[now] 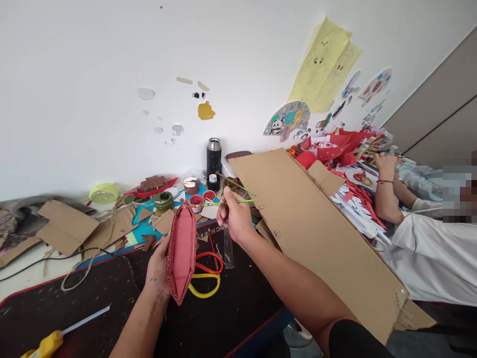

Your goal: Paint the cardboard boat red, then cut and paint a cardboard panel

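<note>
My left hand (158,271) holds up a red painted cardboard boat shape (182,251), pointed at both ends and standing on end above the black mat (112,298). My right hand (234,216) grips a thin green-handled paintbrush (223,203) whose tip reaches the boat's upper point. A second thin stick (234,184) also pokes up from that hand. Small paint pots (196,201) with red paint stand just behind the boat.
A large cardboard sheet (320,233) lies at the right. Red and yellow scissors (204,278) lie on the mat, a yellow-handled cutter (48,343) at the lower left. A black flask (213,156), cardboard scraps (67,226) and a person's arm (387,194) are nearby.
</note>
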Available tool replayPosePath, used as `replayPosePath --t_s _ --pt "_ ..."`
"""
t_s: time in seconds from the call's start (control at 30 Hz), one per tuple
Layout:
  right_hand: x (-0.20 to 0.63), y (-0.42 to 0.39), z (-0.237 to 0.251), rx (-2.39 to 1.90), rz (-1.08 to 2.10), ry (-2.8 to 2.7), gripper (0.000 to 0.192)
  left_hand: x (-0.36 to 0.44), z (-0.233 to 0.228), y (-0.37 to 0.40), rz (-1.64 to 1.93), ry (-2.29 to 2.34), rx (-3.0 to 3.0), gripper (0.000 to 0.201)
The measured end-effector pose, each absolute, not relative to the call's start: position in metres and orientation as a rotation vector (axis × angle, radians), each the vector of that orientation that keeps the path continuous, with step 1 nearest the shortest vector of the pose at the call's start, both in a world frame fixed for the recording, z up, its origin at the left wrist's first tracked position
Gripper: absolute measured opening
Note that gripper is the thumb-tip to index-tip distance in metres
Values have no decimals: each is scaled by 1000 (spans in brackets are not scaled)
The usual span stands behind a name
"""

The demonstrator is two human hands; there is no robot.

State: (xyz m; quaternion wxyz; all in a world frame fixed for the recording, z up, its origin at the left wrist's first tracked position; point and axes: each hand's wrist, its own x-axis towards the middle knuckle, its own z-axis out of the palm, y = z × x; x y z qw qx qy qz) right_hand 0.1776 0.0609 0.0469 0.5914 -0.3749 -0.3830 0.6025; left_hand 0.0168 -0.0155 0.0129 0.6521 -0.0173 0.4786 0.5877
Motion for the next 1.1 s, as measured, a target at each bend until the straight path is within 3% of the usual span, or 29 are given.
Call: replayPosePath --t_s 0.43,1.1 --pt "172 32 33 -866 1588 -1013 63 21 12 -13 1414 1081 -37 22" --pt "197 5 16 -888 1719 -1092 64 18 14 -9 1454 1037 1 37"
